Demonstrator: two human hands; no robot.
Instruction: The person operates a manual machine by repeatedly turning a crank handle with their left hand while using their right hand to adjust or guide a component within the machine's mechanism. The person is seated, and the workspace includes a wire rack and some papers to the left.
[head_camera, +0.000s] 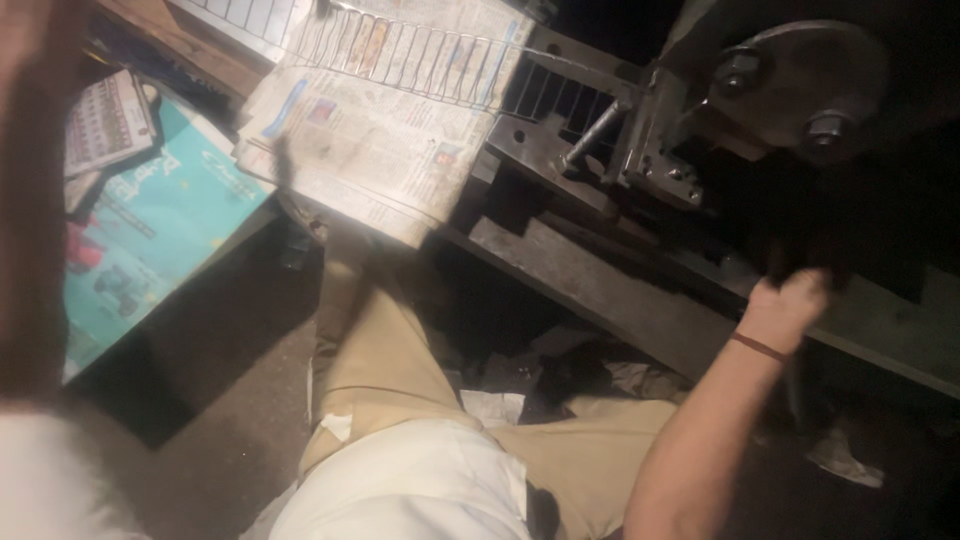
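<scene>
The right hand (795, 300) reaches up to the dark underside of a heavy metal machine (790, 80), its fingers curled closed around a dark part there, though the shadow hides just what that part is. A thin red band (758, 347) circles the wrist below it. The left hand is not clearly seen: only a blurred arm (35, 200) runs up the left edge of the view, so whether that hand is open or closed cannot be told. The machine sits on a long grey metal beam (600, 290) that slants across the right half of the view, with a short metal rod (592, 133) and bolted plates beside the big round casting. To the left of the machine, sheets of newspaper (370, 150) lie spread out, with a wire rack (420, 50) resting on their far part. Further left lies a teal cardboard box (165, 235). Below, the person's tan trousers (385, 350) and white shirt (410, 495) fill the foreground, above scraps of paper (495, 405) on the floor.
</scene>
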